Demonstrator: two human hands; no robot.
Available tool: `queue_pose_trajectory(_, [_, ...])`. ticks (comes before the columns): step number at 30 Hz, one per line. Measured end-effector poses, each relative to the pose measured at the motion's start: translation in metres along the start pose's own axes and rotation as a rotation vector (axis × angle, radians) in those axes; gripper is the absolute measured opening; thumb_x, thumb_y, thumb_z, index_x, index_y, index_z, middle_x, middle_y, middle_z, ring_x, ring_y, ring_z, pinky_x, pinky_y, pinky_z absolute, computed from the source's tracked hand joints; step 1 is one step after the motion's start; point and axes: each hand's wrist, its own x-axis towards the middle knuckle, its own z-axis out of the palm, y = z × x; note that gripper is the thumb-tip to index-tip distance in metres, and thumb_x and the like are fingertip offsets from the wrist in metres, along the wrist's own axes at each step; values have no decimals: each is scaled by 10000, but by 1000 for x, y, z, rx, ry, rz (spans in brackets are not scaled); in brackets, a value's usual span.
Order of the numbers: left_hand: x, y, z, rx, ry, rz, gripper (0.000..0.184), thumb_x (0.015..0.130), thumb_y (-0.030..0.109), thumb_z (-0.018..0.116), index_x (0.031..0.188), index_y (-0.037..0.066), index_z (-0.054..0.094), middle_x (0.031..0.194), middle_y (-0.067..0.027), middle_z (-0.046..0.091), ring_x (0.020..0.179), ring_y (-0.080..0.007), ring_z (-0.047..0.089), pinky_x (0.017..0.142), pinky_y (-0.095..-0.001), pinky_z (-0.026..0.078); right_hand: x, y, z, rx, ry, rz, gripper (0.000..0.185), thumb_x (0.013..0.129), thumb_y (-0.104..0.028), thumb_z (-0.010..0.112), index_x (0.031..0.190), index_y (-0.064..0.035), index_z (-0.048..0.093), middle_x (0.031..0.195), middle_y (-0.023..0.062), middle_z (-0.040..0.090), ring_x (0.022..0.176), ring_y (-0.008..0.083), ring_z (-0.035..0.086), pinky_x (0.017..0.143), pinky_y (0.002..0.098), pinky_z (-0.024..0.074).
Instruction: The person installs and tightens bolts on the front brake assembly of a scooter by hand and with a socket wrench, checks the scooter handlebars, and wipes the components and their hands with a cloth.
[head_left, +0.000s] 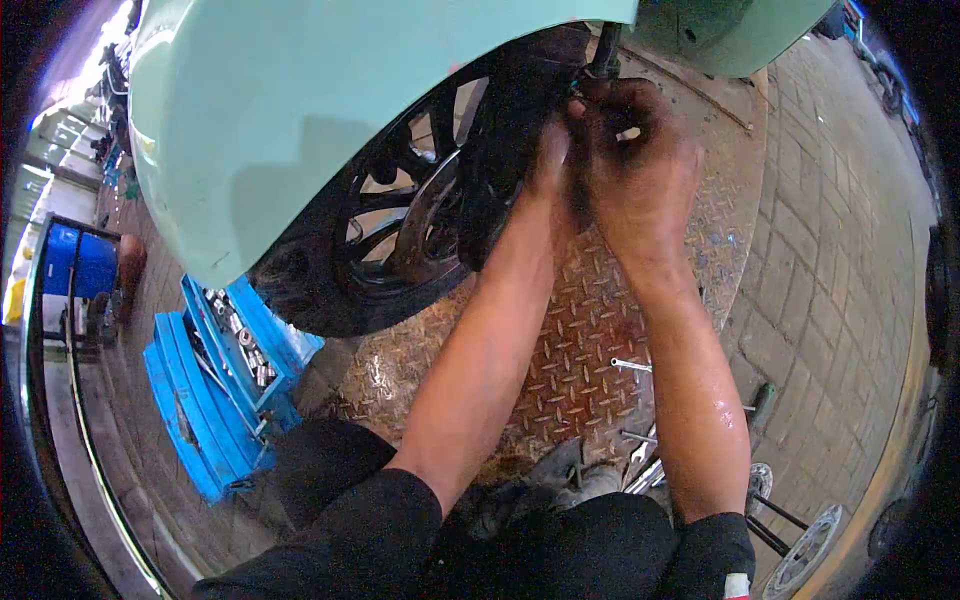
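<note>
Both of my hands are raised beside the black wheel [390,230], under the edge of the pale green body panel [290,110]. My left hand [555,160] reaches in close to the tyre, its fingers mostly hidden in dark shadow. My right hand [640,175] is next to it, blurred, with fingers curled near the lower end of a dark rod [606,50]. What the fingers hold, if anything, is too dark to make out. A small pale spot shows between the curled fingers of my right hand.
A blue toolbox [205,400] with sockets [243,340] stands open at the left. Below my forearms lies a rusty checkered metal plate [580,340] with a wrench [632,366] on it. More tools [645,470] and metal discs [805,550] lie at the lower right, near brick paving [810,280].
</note>
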Motion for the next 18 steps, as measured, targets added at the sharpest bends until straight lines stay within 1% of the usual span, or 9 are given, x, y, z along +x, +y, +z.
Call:
queue_pose_trajectory(1, [3, 0, -1, 0, -2, -5, 414, 967, 405, 366, 1040, 43, 553, 1042, -107, 602, 915, -192, 555, 782, -337, 439, 0, 0, 0, 0, -5, -3, 159, 779, -154, 690, 866, -31, 639, 762, 137, 663, 655, 244, 647, 618, 326, 492])
queue_pose_trajectory(3, [6, -1, -3, -6, -10, -10, 415, 966, 406, 365, 1043, 44, 552, 1044, -108, 601, 919, -194, 554, 785, -339, 437, 1, -1, 0, 40, -29, 71, 162, 778, -147, 690, 869, -22, 641, 760, 139, 662, 662, 231, 647, 620, 315, 490])
queue_pose_trajectory(4, [7, -1, -3, -7, -11, -10, 415, 966, 407, 365, 1045, 45, 551, 1046, -109, 600, 920, -195, 554, 786, -340, 437, 1, 1, 1, 35, -29, 69, 162, 778, -147, 690, 869, -22, 641, 760, 139, 662, 662, 231, 647, 620, 315, 490])
queue_pose_trajectory(6, [6, -3, -2, -13, -13, -9, 416, 965, 409, 364, 1048, 46, 549, 1048, -110, 599, 924, -197, 553, 789, -342, 436, -1, 5, 4, 129, -5, 31, 161, 779, -139, 689, 865, -12, 641, 756, 136, 664, 665, 218, 643, 627, 313, 490])
queue_pose_trajectory(10, [1, -5, 1, -30, -18, -3, 419, 964, 413, 363, 1055, 48, 546, 1054, -112, 596, 930, -201, 551, 795, -345, 434, -4, -3, 2, 121, -30, 33, 159, 779, -133, 690, 862, -7, 641, 749, 133, 664, 664, 198, 638, 631, 308, 488])
queue_pose_trajectory(13, [0, -4, 2, -49, -25, -5, 420, 963, 416, 362, 1060, 50, 544, 1058, -113, 594, 935, -203, 549, 799, -348, 432, -6, 2, 7, 81, 2, 80, 163, 780, -139, 690, 861, -6, 642, 744, 133, 663, 657, 196, 635, 629, 308, 487])
queue_pose_trajectory(15, [1, -2, -1, -64, -27, -11, 422, 962, 418, 361, 1063, 51, 542, 1061, -114, 593, 938, -205, 548, 802, -350, 431, -6, 3, 12, 145, 26, 132, 173, 781, -158, 689, 862, -11, 645, 740, 131, 662, 652, 195, 632, 631, 310, 484])
queue_pose_trajectory(16, [2, -1, -3, -65, -28, -13, 422, 962, 419, 361, 1065, 52, 541, 1062, -114, 592, 940, -206, 548, 804, -351, 430, -6, 0, 12, 146, 23, 129, 173, 781, -158, 689, 862, -11, 645, 740, 131, 662, 652, 195, 632, 631, 310, 484])
queue_pose_trajectory(18, [2, 1, -4, -74, -30, -16, 423, 961, 421, 360, 1068, 53, 540, 1065, -115, 591, 943, -208, 547, 806, -353, 429, -5, -6, 9, 108, 17, 153, 164, 781, -163, 683, 855, -20, 652, 752, 133, 663, 658, 242, 641, 640, 324, 491])
